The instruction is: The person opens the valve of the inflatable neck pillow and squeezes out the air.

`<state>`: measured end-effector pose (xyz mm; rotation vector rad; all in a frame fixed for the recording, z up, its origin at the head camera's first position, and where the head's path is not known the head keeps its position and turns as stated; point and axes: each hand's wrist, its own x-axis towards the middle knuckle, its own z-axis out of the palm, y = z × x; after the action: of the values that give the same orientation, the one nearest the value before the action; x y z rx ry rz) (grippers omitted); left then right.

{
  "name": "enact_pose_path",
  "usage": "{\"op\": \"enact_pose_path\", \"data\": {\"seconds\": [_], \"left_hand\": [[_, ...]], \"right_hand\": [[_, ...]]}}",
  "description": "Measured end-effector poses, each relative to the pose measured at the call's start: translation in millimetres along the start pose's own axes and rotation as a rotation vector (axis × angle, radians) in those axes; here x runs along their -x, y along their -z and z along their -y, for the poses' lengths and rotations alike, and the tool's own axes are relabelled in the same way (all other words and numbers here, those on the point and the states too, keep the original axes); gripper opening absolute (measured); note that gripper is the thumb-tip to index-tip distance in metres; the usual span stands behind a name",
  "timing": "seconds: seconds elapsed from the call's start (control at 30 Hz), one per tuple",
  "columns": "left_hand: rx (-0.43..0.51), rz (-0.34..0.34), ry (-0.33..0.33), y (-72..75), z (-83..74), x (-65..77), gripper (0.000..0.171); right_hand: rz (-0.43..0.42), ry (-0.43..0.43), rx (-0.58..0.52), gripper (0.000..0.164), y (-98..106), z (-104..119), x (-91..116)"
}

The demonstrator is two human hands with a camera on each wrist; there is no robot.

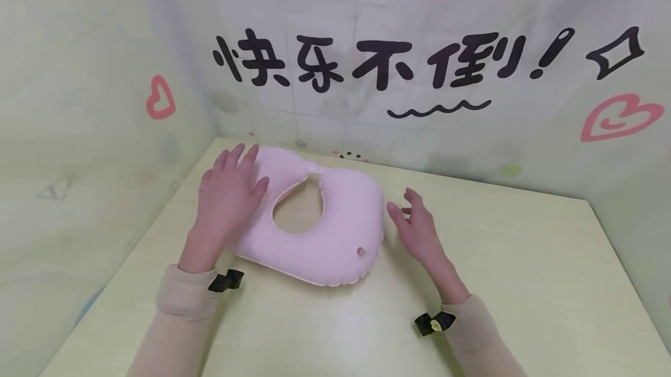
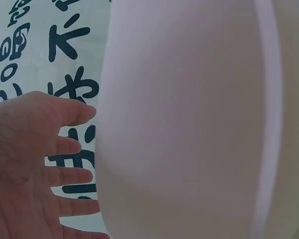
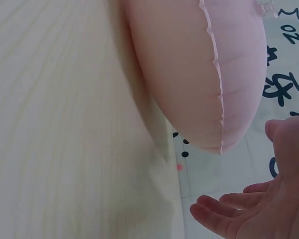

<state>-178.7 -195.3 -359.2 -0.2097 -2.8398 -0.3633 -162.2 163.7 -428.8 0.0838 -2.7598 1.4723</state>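
A pink inflatable neck pillow (image 1: 341, 214) lies on the table, puffed up, with an oval opening in its middle and a clear valve (image 1: 362, 252) near its front right corner. My left hand (image 1: 228, 190) is over the pillow's left side, fingers spread and fairly straight; in the left wrist view the pillow (image 2: 184, 124) fills most of the picture beside the fingers. Right of the pillow, my right hand (image 1: 416, 228) stands apart from it, fingers loosely bent and holding nothing. The right wrist view shows the pillow's seamed edge (image 3: 217, 74) beyond that hand (image 3: 259, 199).
The pale wooden table (image 1: 524, 272) reaches to a fabric backdrop (image 1: 393, 138) with black writing and pink hearts. Another pale sheet (image 1: 94, 132) stands along the left side. Black camera mounts (image 1: 226, 281) sit at both wrists.
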Motion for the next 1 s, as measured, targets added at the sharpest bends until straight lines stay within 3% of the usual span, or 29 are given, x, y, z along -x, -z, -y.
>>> {"op": "enact_pose_path", "data": {"seconds": [0.23, 0.4, 0.7, 1.0], "left_hand": [[0.049, 0.009, 0.1, -2.0, 22.2, 6.0, 0.062], [0.093, 0.03, 0.132, -4.9, 30.5, 8.1, 0.061], [0.361, 0.165, 0.226, -12.5, 44.2, 5.0, 0.071], [0.468, 0.214, 0.261, -19.5, 58.2, 0.5, 0.072]], "right_hand": [[0.038, -0.071, -0.15, 0.069, -12.5, 2.1, -8.6], [0.069, -0.123, -0.214, 0.067, -19.1, 6.8, -9.6], [0.108, -0.199, -0.304, 0.068, -25.7, 8.5, -13.5], [0.161, -0.229, -0.344, 0.07, -27.3, 9.1, -14.6]]}}
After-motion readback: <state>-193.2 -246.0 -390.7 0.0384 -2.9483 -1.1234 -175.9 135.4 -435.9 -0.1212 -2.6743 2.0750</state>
